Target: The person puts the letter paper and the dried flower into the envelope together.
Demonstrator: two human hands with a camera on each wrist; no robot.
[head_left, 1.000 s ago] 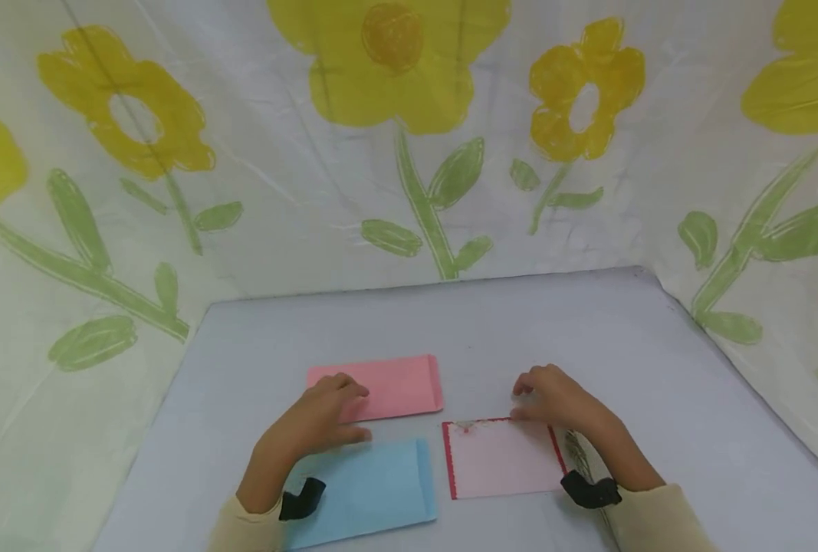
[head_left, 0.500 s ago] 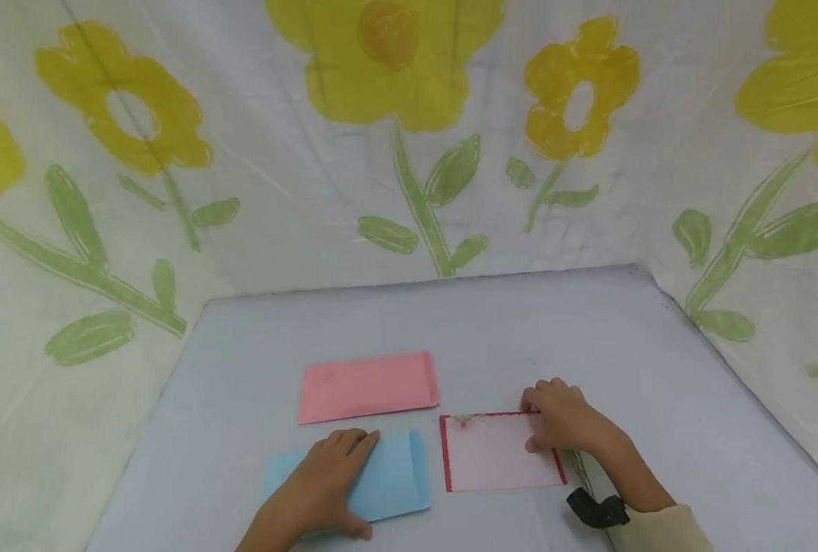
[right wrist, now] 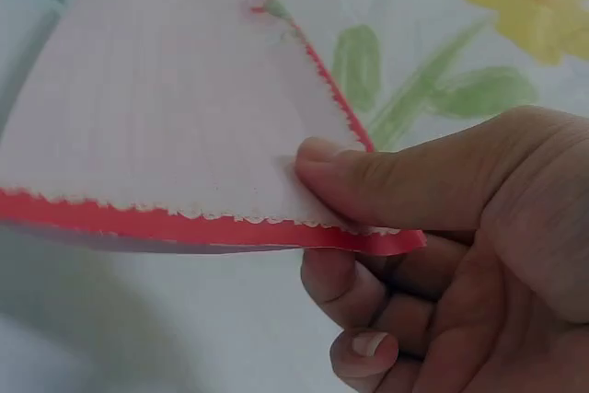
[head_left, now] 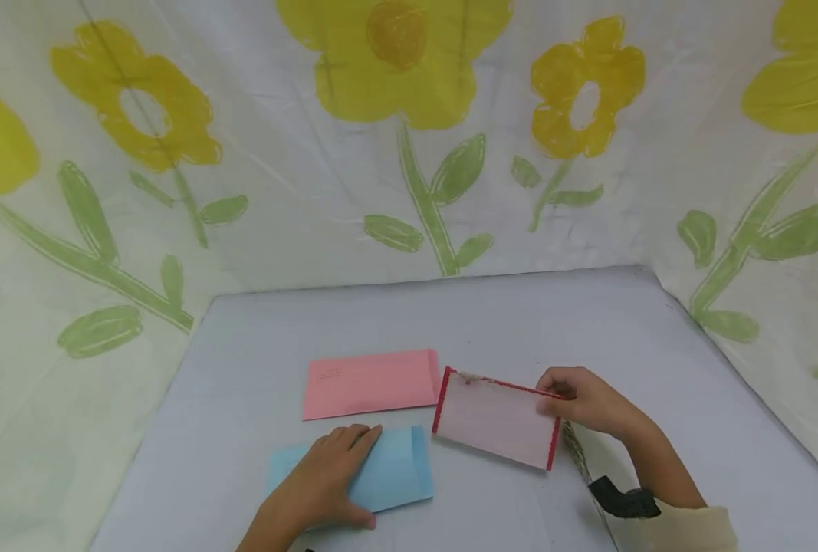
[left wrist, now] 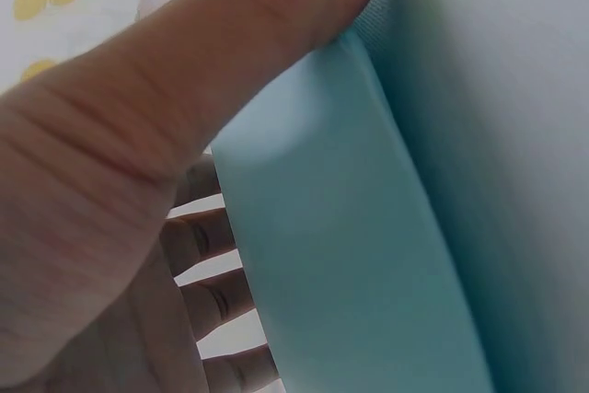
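Observation:
My left hand (head_left: 333,479) lies across a light blue envelope (head_left: 398,468) on the table. In the left wrist view its thumb (left wrist: 276,20) is over the envelope's near edge and the other fingers show at the opposite edge. My right hand (head_left: 588,402) pinches the right corner of a pale pink card (head_left: 498,418) with a red scalloped border. The right wrist view shows the thumb on the card's (right wrist: 175,98) face and curled fingers beneath it. Raised and tilted, the card has its left end close to a pink envelope (head_left: 370,383), which lies flat behind the blue one.
A dried grass stem (head_left: 576,452) lies on the pale table (head_left: 505,322) by the right wrist, partly hidden by the arm. Behind and beside the table hangs a white cloth (head_left: 298,176) printed with yellow flowers.
The left hand has come back from above the pink envelope onto the blue one. The right hand has taken hold of the card's corner and lifted it, tilting it.

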